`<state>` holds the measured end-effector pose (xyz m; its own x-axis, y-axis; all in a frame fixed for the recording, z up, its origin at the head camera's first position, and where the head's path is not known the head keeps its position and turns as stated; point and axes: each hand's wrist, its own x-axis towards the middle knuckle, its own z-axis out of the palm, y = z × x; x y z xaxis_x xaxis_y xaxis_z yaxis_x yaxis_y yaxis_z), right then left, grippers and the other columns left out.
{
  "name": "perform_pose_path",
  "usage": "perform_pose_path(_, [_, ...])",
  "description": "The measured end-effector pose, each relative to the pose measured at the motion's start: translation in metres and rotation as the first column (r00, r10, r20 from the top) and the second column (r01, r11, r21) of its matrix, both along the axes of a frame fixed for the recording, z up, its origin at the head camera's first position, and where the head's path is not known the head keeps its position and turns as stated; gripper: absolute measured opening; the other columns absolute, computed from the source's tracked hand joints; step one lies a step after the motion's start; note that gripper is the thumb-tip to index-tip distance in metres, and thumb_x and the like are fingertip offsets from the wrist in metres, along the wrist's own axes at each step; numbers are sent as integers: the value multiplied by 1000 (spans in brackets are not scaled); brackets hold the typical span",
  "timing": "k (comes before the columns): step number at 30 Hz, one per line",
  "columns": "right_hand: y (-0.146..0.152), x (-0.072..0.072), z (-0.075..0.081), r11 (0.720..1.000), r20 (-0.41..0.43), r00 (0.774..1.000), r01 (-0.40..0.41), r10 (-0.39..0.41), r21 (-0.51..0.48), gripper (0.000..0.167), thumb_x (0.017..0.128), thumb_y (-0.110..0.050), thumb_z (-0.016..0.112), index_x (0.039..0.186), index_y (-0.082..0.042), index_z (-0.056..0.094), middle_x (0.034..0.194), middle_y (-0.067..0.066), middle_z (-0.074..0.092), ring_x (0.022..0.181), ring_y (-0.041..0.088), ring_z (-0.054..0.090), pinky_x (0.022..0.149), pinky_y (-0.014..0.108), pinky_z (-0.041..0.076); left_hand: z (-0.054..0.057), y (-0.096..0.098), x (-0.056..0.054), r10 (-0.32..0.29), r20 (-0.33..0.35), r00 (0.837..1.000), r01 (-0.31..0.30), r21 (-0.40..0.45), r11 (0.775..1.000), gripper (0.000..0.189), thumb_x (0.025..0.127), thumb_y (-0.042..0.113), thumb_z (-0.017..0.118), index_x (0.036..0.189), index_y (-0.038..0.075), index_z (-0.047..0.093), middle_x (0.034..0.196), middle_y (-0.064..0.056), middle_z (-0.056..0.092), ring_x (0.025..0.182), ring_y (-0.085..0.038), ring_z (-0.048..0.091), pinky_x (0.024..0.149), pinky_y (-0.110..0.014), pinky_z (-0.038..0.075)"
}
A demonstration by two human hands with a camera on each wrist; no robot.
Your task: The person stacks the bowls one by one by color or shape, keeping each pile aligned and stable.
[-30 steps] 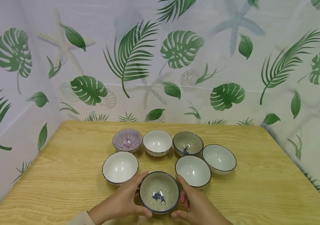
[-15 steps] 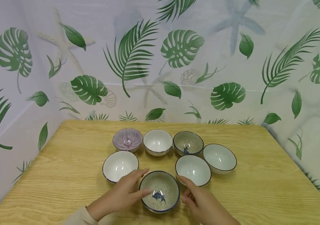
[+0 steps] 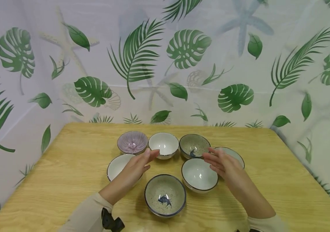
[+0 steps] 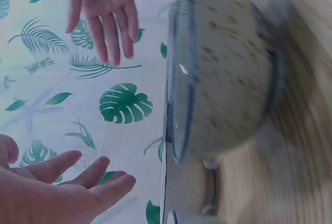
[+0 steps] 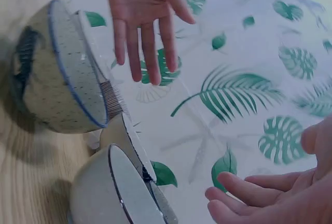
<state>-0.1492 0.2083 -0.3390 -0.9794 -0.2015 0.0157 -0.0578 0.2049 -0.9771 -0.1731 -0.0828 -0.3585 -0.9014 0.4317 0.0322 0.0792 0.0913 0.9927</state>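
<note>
A speckled grey bowl (image 3: 165, 190) with a blue rim and a blue fish inside stands upright at the table's near side, touched by neither hand. My left hand (image 3: 137, 166) is raised, fingers extended, above a white bowl (image 3: 116, 167) and partly covers it. On the other side my right hand (image 3: 226, 164), also with straight fingers, hovers over the right-hand white bowls, one nearer (image 3: 198, 177) and one farther (image 3: 234, 154). Both wrist views show bare palms, with the speckled bowl (image 4: 228, 73) close to the left wrist camera; it also appears in the right wrist view (image 5: 67, 79).
Along the back sit a purple striped bowl (image 3: 132, 142), a white bowl (image 3: 163, 144) and another speckled fish bowl (image 3: 194, 145), set close together. The wooden table (image 3: 66, 170) ends against a leaf-printed cloth (image 3: 147, 109). A black wrist mount (image 3: 111, 220) sits on the left sleeve.
Both hands held the speckled bowl at its sides, then released it. They have since risen away from it, the left up and slightly left, the right up and rightward. The bowl stays put.
</note>
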Motion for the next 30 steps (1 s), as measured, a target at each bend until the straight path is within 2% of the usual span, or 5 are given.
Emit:
perform_pose_path(9, [18, -32, -1, 884, 159, 987, 44, 35, -465, 89, 93, -65, 13, 152, -2, -11, 158, 24, 6, 146, 33, 10, 118, 35, 14, -7, 35, -21, -13, 183, 983, -24, 197, 980, 62, 106, 41, 23, 142, -6, 37, 149, -20, 36, 141, -32, 28, 117, -43, 22])
perform_pose_path(14, [25, -51, -3, 858, 198, 980, 89, 15, -506, 78, 100, -53, 15, 151, -1, -13, 158, 22, -2, 147, 32, 3, 119, 34, 9, -10, 47, -30, -48, 317, 947, -28, 229, 973, 63, 106, 40, 23, 144, -9, 31, 151, -23, 31, 142, -33, 25, 117, -43, 20])
perform_pose_path(23, [29, -95, -15, 978, 185, 967, 193, -175, -82, 51, 105, -15, 33, 150, 6, 19, 154, 23, 25, 142, 32, 26, 117, 37, 23, -13, 63, -37, -42, 376, 926, -57, 249, 967, 60, 106, 36, 26, 145, -10, 28, 150, -25, 30, 142, -35, 24, 118, -45, 16])
perform_pose_path(26, [28, -109, -26, 956, 91, 957, 263, -276, 126, 45, 103, -14, 38, 144, 6, 35, 147, 23, 38, 135, 34, 38, 112, 39, 33, -16, 64, -36, -23, 385, 923, -71, 228, 971, 59, 106, 35, 26, 144, -10, 30, 150, -25, 32, 141, -35, 26, 118, -46, 16])
perform_pose_path(30, [31, -120, -38, 847, -92, 945, 321, -312, 424, 41, 100, -15, 43, 136, 4, 50, 135, 23, 52, 125, 37, 48, 103, 46, 43, -19, 66, -36, -24, 388, 921, -66, 219, 973, 60, 106, 36, 27, 144, -10, 31, 149, -25, 33, 141, -35, 28, 118, -47, 15])
